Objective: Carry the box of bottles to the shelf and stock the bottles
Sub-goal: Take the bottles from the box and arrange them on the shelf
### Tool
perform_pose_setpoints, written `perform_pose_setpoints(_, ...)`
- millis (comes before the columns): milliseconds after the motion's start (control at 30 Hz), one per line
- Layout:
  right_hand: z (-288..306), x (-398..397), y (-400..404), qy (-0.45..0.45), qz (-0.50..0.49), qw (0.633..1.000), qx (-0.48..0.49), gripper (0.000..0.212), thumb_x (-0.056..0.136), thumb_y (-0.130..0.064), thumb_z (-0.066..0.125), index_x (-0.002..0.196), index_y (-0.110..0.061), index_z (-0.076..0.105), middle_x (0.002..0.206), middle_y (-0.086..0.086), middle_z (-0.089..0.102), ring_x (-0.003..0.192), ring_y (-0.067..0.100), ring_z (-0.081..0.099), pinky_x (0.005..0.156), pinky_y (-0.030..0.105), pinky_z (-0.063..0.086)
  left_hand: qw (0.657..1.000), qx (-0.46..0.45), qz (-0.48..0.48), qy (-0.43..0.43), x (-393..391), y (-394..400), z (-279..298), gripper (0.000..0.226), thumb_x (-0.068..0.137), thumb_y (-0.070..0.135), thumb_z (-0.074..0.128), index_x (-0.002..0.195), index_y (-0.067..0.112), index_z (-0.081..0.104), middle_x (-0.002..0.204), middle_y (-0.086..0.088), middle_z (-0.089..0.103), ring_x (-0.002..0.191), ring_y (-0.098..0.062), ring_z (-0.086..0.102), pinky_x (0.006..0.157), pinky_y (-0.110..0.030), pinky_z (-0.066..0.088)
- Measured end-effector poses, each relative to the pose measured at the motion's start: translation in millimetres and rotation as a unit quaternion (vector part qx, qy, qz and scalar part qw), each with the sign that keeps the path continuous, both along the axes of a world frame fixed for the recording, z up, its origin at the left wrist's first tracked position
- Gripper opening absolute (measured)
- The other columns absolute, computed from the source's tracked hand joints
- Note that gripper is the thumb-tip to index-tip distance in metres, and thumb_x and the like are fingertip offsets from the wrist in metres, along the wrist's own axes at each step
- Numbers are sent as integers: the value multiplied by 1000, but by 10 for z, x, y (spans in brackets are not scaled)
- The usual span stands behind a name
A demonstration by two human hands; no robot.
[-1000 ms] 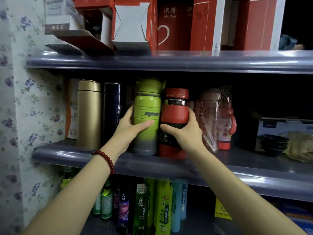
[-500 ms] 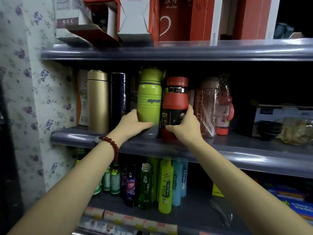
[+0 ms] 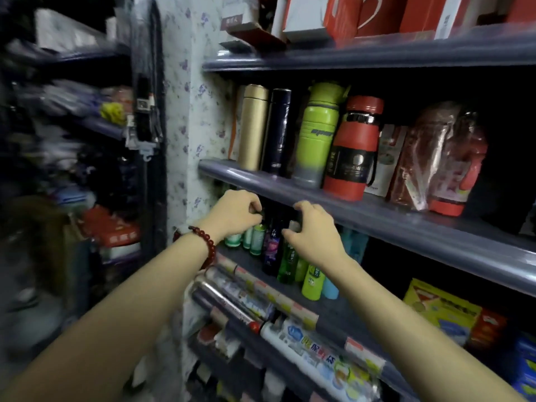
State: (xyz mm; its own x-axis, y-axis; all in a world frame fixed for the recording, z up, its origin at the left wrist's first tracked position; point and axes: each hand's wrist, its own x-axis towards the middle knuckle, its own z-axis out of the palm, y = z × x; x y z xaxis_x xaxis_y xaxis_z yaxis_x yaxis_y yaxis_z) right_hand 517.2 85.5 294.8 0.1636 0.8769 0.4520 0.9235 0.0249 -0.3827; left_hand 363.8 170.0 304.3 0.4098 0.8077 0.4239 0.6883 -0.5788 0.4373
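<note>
The green sports bottle (image 3: 317,134) and the red bottle (image 3: 352,152) stand upright side by side on the middle shelf (image 3: 406,224), with a gold flask (image 3: 253,126) and a dark blue flask (image 3: 277,132) to their left. My left hand (image 3: 235,213), with a red bead bracelet on its wrist, and my right hand (image 3: 313,230) hang below that shelf's front edge, in front of small bottles (image 3: 285,256) on the lower shelf. Both hands are loosely curled and hold nothing. No carry box is clearly in view.
A plastic-wrapped red bottle (image 3: 452,158) stands right of the red one. Red and white boxes (image 3: 342,15) fill the top shelf. Rolled goods (image 3: 261,309) line the lower shelf's front. A floral panel (image 3: 179,111) ends the unit; a blurred rack (image 3: 72,111) is left.
Both hands let go of the green and red bottles and dropped below the middle shelf edge. The view swung left and pulled back from the shelf.
</note>
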Motion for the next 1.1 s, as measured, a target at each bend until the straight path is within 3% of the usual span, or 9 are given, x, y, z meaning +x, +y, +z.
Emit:
perform_pose_setpoints(167, -437, -428, 88, -4, 64, 995, -82, 46, 82, -29, 63, 122, -7, 57, 120, 15, 62, 110, 33, 58, 87, 37, 50, 995, -55, 74, 50, -657, -239, -428, 27, 84, 19, 64, 110, 12, 67, 105, -7, 67, 102, -23, 62, 78, -18, 38)
perform_pose_setpoints(233, -657, -645, 134, 0, 90, 991, -104, 43, 83, -33, 62, 117, -6, 59, 117, 15, 64, 109, 33, 59, 85, 39, 51, 989, -85, 105, 62, -928, -320, -615, 26, 85, 18, 62, 110, 13, 66, 103, -6, 67, 97, -23, 62, 78, -24, 46)
perform_pose_setpoints(367, -1119, -1157, 216, -29, 150, 975, -163, 23, 87, -27, 60, 105, -12, 59, 111, 15, 64, 100, 31, 61, 57, 31, 39, 975, -135, 153, 93, -1493, -451, -1033, 20, 85, 19, 61, 103, 15, 66, 97, -3, 65, 89, -22, 62, 74, -31, 50)
perform_pose_setpoints(567, -2041, -1882, 307, -52, 221, 934, -275, 35, 83, -25, 60, 115, -9, 60, 114, 11, 63, 103, 31, 61, 78, 37, 53, 948, -184, 189, 180, -2260, -706, -1879, 3, 86, 20, 59, 86, 17, 58, 79, -1, 55, 70, -18, 52, 58, -27, 41)
perform_pose_setpoints(667, -2628, -2151, 319, -67, 250, 905, -337, 36, 86, -26, 61, 117, -6, 61, 113, 13, 63, 102, 31, 61, 80, 38, 54, 929, -244, 210, 182, -2555, -824, -2417, 11, 88, 15, 58, 88, 6, 65, 83, -12, 64, 81, -32, 63, 67, -39, 54)
perform_pose_setpoints(767, -3281, -2332, 310, -72, 276, 877, -386, 37, 88, -26, 61, 121, -9, 58, 118, 11, 60, 109, 31, 59, 85, 35, 51, 914, -286, 232, 171, -2772, -977, -3040, 23, 91, 12, 54, 105, 0, 66, 98, -18, 63, 96, -31, 62, 76, -32, 45)
perform_pose_setpoints(867, -3970, -2487, 296, -79, 291, 857, -418, 38, 88, -24, 61, 122, -9, 56, 125, 12, 57, 116, 31, 54, 90, 33, 47, 893, -322, 269, 165, -2960, -1124, -3742, 30, 90, 17, 58, 119, 8, 59, 111, -8, 58, 102, -23, 56, 75, -25, 38)
perform_pose_setpoints(933, -4378, -2574, 286, -88, 299, 840, -445, 35, 87, -21, 62, 119, -5, 58, 124, 13, 57, 116, 31, 53, 93, 35, 48, 882, -342, 284, 156, -3061, -1231, -4214, 35, 89, 23, 59, 123, 15, 56, 120, -8, 58, 108, -24, 56, 82, -28, 42)
perform_pose_setpoints(1100, -5395, -2740, 359, -109, 319, 809, -482, 30, 87, -21, 62, 112, -5, 64, 117, 15, 63, 108, 30, 60, 89, 34, 52, 852, -401, 307, 136, -3164, -1457, -5322, 35, 88, 23, 59, 123, 18, 57, 119, -7, 61, 105, -24, 59, 86, -32, 50)
